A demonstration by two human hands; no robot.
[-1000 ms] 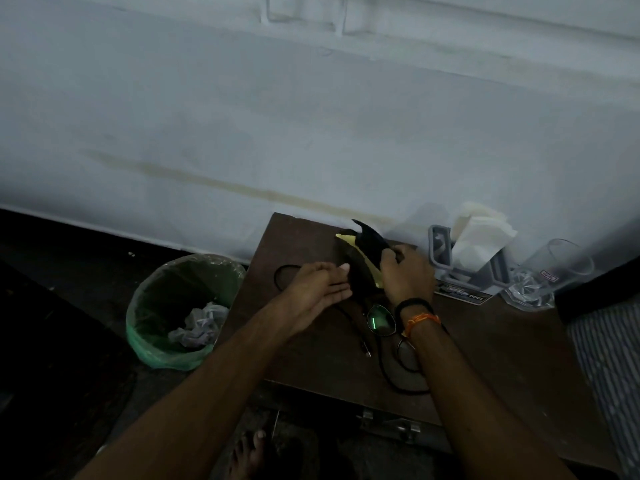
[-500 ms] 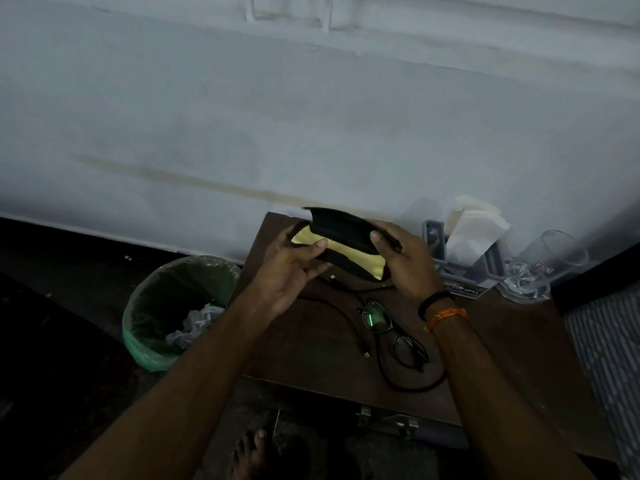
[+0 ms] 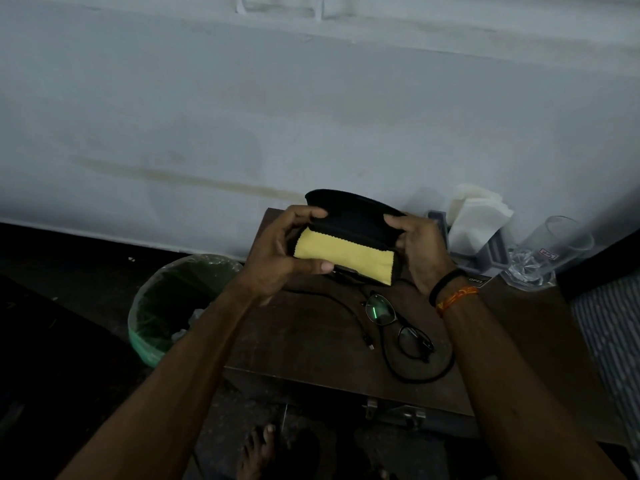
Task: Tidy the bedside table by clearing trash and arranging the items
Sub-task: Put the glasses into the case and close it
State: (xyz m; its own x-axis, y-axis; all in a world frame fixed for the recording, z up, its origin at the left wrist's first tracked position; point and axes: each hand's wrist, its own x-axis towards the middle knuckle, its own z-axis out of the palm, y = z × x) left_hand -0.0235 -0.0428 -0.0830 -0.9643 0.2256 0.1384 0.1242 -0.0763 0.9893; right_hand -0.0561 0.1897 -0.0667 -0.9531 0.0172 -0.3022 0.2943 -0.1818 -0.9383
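I hold a black glasses case (image 3: pixel 353 216) open above the far part of the brown bedside table (image 3: pixel 304 344). A yellow cloth (image 3: pixel 343 258) lies inside it. My left hand (image 3: pixel 277 258) grips the case's left end, thumb under the cloth's edge. My right hand (image 3: pixel 420 252) grips its right end. Black-framed glasses (image 3: pixel 398 323) lie on the table below the case. A black cable (image 3: pixel 391 362) loops round them.
A green-lined bin (image 3: pixel 173 303) with crumpled paper stands on the floor left of the table. A grey holder with white tissues (image 3: pixel 476 223) and a clear glass (image 3: pixel 543 258) stand at the table's back right. A striped bed edge (image 3: pixel 613 337) is at right.
The case has been lifted off the table, turned level and opened wide, showing the yellow cloth. Both hands rose with it to its two ends.
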